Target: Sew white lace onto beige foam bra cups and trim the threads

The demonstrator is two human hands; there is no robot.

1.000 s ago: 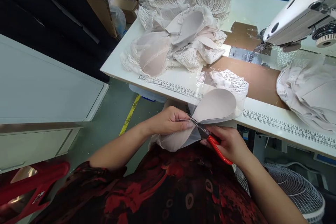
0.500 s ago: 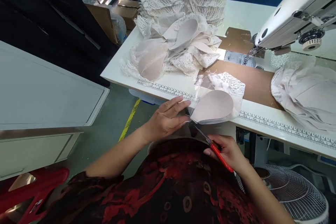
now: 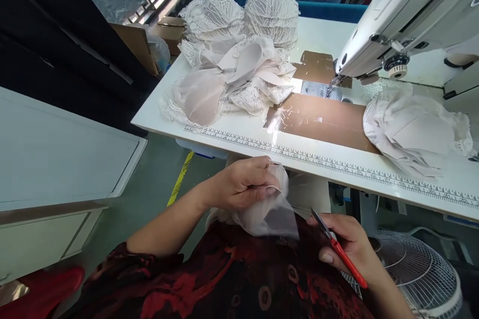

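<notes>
My left hand [image 3: 249, 183] is closed on a pale bra cup [image 3: 258, 217] with sheer mesh, held in front of my body below the table edge. A mesh flap hangs from it toward my right hand. My right hand [image 3: 346, 241] grips small scissors [image 3: 342, 249] with red handles, blades pointing up and left, apart from the fabric. On the table lies a loose heap of beige cups and lace [image 3: 232, 79]. Behind it stand two stacks of white lace cups [image 3: 271, 15]. Another pile of cups [image 3: 419, 124] rests at the right.
A white sewing machine [image 3: 389, 25] stands at the table's back right, its needle over a metal plate. Brown board [image 3: 322, 117] covers part of the white table [image 3: 168, 114]; a printed ruler runs along the front edge. A caged fan [image 3: 415, 274] stands below right.
The cup has come off the table edge toward my body, bunched in my left hand. My right hand with the scissors has moved right and down, away from it.
</notes>
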